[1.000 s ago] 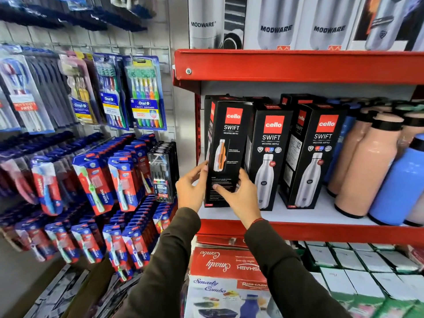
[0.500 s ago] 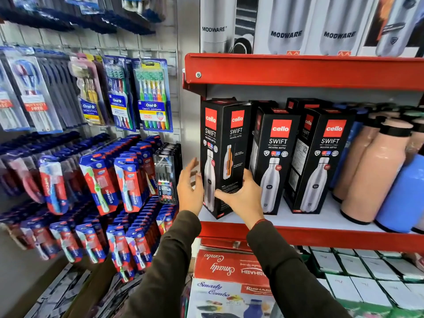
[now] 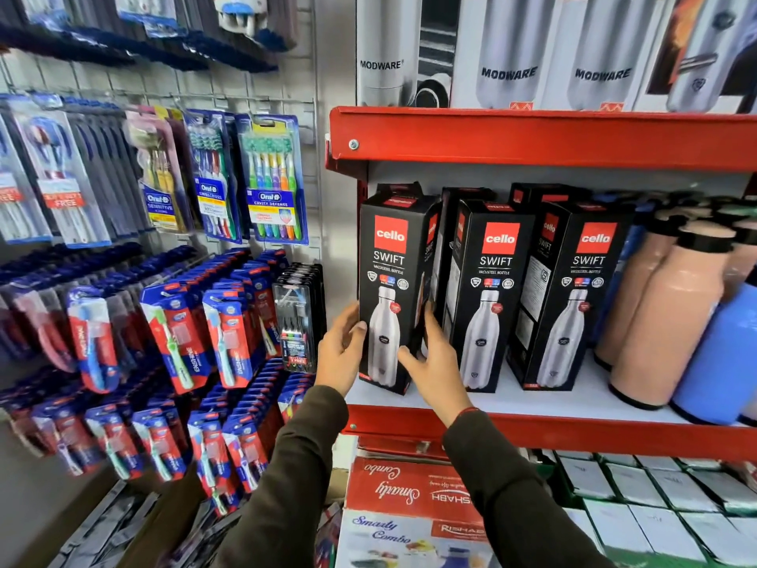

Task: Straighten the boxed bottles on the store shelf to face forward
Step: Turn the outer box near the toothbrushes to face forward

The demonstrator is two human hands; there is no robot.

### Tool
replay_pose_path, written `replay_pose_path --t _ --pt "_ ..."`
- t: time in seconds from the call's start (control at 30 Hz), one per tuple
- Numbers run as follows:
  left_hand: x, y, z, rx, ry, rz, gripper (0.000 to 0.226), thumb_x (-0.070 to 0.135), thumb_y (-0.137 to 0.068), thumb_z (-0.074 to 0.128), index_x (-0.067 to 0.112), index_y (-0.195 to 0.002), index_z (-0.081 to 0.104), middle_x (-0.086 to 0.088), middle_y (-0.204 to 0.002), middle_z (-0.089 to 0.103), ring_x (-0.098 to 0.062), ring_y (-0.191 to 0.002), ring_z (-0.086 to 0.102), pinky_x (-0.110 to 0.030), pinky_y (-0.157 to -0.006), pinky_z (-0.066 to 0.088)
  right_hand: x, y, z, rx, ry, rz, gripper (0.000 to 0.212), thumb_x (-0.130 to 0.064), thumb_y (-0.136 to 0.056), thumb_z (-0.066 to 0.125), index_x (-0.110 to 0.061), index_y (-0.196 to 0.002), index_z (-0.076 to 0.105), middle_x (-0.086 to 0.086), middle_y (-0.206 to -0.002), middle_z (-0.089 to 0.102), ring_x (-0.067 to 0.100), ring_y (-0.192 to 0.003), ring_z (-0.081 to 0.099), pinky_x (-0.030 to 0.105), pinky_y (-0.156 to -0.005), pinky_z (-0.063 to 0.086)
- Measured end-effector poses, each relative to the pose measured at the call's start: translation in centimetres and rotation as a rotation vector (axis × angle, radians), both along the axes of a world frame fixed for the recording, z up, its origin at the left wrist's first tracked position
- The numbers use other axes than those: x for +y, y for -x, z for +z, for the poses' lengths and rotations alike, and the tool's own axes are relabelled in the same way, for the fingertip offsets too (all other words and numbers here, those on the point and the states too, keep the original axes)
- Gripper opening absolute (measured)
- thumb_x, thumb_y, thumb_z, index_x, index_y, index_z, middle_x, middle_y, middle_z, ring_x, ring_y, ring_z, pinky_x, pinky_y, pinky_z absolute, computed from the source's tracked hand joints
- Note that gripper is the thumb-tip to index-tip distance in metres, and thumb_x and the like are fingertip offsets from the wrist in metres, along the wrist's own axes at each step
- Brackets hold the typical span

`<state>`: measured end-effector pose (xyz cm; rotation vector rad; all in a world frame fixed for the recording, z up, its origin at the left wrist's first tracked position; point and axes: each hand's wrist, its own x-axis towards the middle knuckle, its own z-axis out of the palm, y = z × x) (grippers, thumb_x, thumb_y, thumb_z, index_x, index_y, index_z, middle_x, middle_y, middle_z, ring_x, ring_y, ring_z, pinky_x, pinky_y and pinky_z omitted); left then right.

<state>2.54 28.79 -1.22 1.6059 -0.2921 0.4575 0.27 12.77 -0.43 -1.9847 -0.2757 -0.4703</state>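
Three black Cello Swift bottle boxes stand in the front row of the red-edged shelf [image 3: 532, 434]. The leftmost box [image 3: 389, 276] shows its front face with the steel bottle picture towards me. My left hand [image 3: 342, 350] grips its lower left edge and my right hand [image 3: 436, 358] grips its lower right side, between it and the middle box [image 3: 489, 305]. The right box [image 3: 577, 305] is angled slightly, its left side panel showing. More black boxes stand behind them, mostly hidden.
Peach bottles [image 3: 672, 317] and a blue bottle [image 3: 717, 362] stand unboxed at the right of the shelf. Modware boxes [image 3: 508, 55] fill the shelf above. Toothbrush packs [image 3: 229, 321] hang on the wall rack at left. Cartons [image 3: 409, 498] sit on the shelf below.
With both hands on it, the leftmost box has turned from showing its side panel to showing its front face. My view has moved closer and slightly down.
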Motion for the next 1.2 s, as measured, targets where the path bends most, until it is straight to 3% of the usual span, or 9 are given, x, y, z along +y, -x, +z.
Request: replay_pose_path --t 0.13,0.3,0.37,0.53,0.67,0.83,0.93,1.07,1.2 --pt "-0.7 0.0 -0.4 -0.019 0.0 0.04 0.038 0.015 -0.1 0.051 0.024 -0.137 0.052 0.001 -0.138 0.059 -0.009 -0.129 0.055 -0.032 -0.11 0.044 -0.2 -0.4 0.2 -0.018 0.042 -0.01 0.068 -0.012 -0.094 0.051 -0.026 -0.154 0.024 0.001 -0.15 0.047 0.014 -0.139 0.044 0.039 -0.118 0.035" --pt "-1.7 0.3 -0.4 -0.036 0.02 0.099 0.037 0.01 -0.099 0.051 0.025 -0.132 0.054 0.003 -0.132 0.061 0.007 -0.118 0.056 -0.005 -0.094 0.044 -0.2 -0.6 0.5 -0.011 0.095 -0.036 0.068 -0.002 -0.096 0.046 -0.024 -0.155 0.022 0.006 -0.152 0.045 0.02 -0.142 0.041 0.036 -0.12 0.031" --pt "-1.8 0.2 -0.6 -0.028 0.001 0.113 0.036 0.011 -0.099 0.052 0.026 -0.132 0.054 0.004 -0.132 0.062 0.013 -0.116 0.055 -0.003 -0.094 0.044 -0.2 -0.6 0.5 0.004 0.108 -0.047 0.069 0.0 -0.096 0.046 -0.024 -0.155 0.02 0.008 -0.152 0.045 0.023 -0.141 0.042 0.038 -0.119 0.032" --pt "-2.1 0.1 -0.7 0.004 0.001 0.134 0.037 0.014 -0.099 0.052 0.024 -0.134 0.054 0.006 -0.132 0.062 0.004 -0.118 0.058 -0.013 -0.101 0.046 0.1 -0.9 0.2 0.019 0.106 -0.075 0.07 -0.001 -0.097 0.046 -0.025 -0.156 0.017 0.009 -0.152 0.045 0.025 -0.139 0.045 0.039 -0.117 0.035" --pt "-2.1 0.3 -0.5 0.028 -0.008 0.143 0.037 0.017 -0.1 0.051 0.025 -0.135 0.053 0.008 -0.132 0.061 0.019 -0.108 0.055 0.001 -0.09 0.043 0.5 -0.8 0.0 0.044 0.043 -0.095 0.061 -0.006 -0.099 0.044 -0.022 -0.154 0.024 0.011 -0.147 0.049 0.025 -0.136 0.048 0.035 -0.116 0.036" --pt "-2.2 0.5 -0.3 0.1 0.057 0.157 0.038 0.024 -0.1 0.052 0.017 -0.137 0.054 0.001 -0.134 0.061 -0.005 -0.117 0.057 0.004 -0.083 0.043 0.9 -0.6 0.0 0.096 -0.066 -0.163 0.044 -0.023 -0.103 0.043 -0.009 -0.144 0.043 0.015 -0.139 0.057 0.029 -0.131 0.052 0.025 -0.103 0.035" --pt "-2.4 0.9 0.1 0.108 0.058 0.162 0.036 0.023 -0.099 0.054 0.013 -0.133 0.057 -0.003 -0.13 0.063 -0.008 -0.114 0.058 -0.001 -0.083 0.047 1.0 -0.3 0.2 0.077 -0.086 -0.167 0.04 -0.026 -0.103 0.042 -0.009 -0.138 0.05 0.015 -0.131 0.062 0.03 -0.124 0.057 0.027 -0.099 0.039" --pt "-2.3 2.2 0.2 0.118 0.106 0.13 0.032 0.024 -0.097 0.057 0.016 -0.128 0.061 0.0 -0.122 0.067 -0.012 -0.113 0.063 -0.033 -0.101 0.052 0.9 0.7 0.0 0.068 -0.149 -0.163 0.038 -0.026 -0.102 0.045 -0.014 -0.137 0.053 0.008 -0.127 0.066 0.024 -0.118 0.06 0.023 -0.094 0.04" --pt "-2.2 3.6 0.3 0.131 0.147 0.116 0.027 0.023 -0.096 0.06 0.024 -0.122 0.063 0.012 -0.109 0.066 0.0 -0.103 0.063 -0.038 -0.103 0.052 0.7 2.2 -0.1 0.067 -0.21 -0.141 0.038 -0.029 -0.101 0.048 -0.017 -0.136 0.055 -0.005 -0.112 0.066 0.018 -0.113 0.064 0.022 -0.089 0.045"
